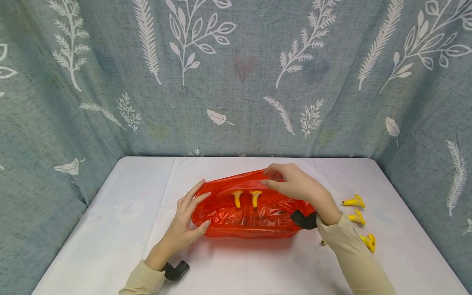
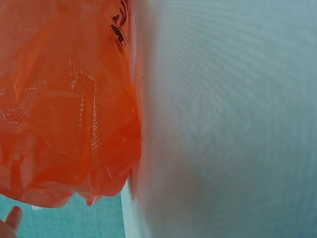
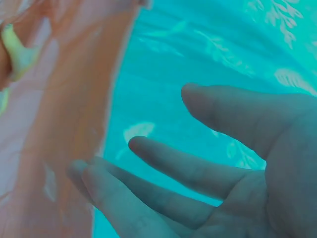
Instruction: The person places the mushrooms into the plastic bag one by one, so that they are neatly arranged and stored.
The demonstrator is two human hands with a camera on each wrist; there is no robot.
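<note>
A red plastic bag (image 1: 243, 231) lies spread wide at the mouth on the table. Two yellow chanterelle mushrooms (image 1: 255, 199) are inside it, side by side; one mushroom (image 3: 21, 53) also appears in the right wrist view. My left hand (image 1: 184, 219) is at the bag's left end, fingers spread along its rim. Over the far right rim is my right hand (image 1: 291, 178), thumb apart from loosely bent fingers. In the right wrist view nothing sits between thumb and fingers; the fingertips (image 3: 89, 181) are by the bag's edge. Whether they touch it, I cannot tell.
Several more yellow chanterelles (image 1: 355, 201) lie on the white table (image 1: 110, 229) to the right, partly behind the right forearm. A patterned curtain (image 1: 236, 82) encloses the back and sides. Black wrist devices (image 1: 177, 270) are worn on both arms.
</note>
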